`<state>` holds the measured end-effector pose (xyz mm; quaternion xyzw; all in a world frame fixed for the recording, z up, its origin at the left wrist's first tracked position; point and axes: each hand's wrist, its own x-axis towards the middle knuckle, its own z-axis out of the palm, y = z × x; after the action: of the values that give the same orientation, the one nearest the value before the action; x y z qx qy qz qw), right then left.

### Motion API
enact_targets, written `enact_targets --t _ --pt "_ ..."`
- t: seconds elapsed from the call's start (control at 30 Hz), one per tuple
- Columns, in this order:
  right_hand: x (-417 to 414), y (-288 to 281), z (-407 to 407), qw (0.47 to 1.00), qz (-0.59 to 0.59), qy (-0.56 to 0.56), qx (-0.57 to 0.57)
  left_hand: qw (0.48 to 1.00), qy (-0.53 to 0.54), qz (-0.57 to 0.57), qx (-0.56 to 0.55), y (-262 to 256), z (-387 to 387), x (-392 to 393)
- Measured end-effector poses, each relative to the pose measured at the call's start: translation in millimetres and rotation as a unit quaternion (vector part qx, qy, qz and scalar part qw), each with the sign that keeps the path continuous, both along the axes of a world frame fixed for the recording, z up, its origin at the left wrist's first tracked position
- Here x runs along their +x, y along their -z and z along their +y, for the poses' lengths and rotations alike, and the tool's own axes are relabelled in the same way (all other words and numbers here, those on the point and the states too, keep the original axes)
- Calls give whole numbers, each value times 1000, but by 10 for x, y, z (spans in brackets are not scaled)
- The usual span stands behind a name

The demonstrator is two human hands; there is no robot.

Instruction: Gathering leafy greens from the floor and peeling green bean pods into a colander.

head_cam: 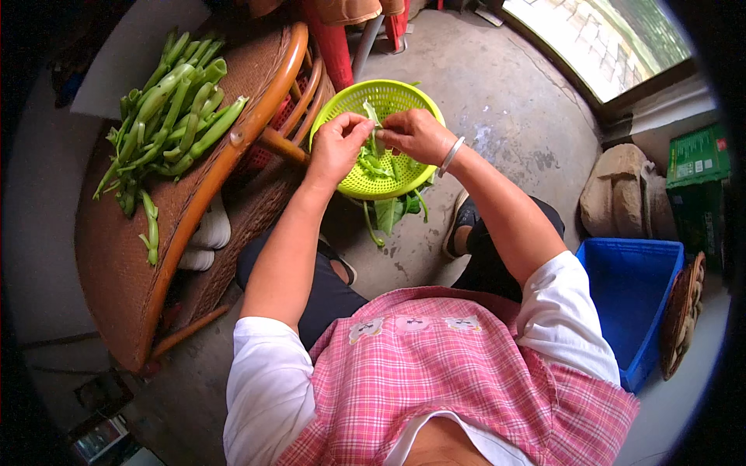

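Observation:
A pale green stalk piece (370,110) is pinched between the thumb and fingertips of my left hand (340,145). My right hand (419,137), with a silver bangle on its wrist, grips the same piece from the other side. Both hands are above a lime-green plastic colander (402,189). Cut green stalk pieces (373,166) lie inside it. Green leaves (389,214) and thin stems stick out from under its near rim. To the left, a heap of thick green stalks (169,113) rests on a woven rattan table (116,279).
One loose stalk (150,230) lies near the table's wooden rim. White shoes (211,230) sit on the shelf beneath. On the right are a blue plastic crate (626,303), a woven round lid or basket (685,317), a stone block (613,192) and a green box (698,157). A doorway (594,52) opens at upper right.

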<state>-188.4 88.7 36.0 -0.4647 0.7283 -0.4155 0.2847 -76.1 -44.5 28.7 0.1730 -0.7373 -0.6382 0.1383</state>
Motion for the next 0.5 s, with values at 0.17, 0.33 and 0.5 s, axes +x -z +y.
enact_targets --t 0.17,0.33,0.5 --pt "38 -50 7 996 88 13 -32 995 12 -33 90 -31 12 20" --pt "30 -20 0 991 120 32 -55 990 46 -43 127 -63 -37 14" --pt "-50 -53 13 871 -476 80 -86 960 35 39 275 -174 10 -7"
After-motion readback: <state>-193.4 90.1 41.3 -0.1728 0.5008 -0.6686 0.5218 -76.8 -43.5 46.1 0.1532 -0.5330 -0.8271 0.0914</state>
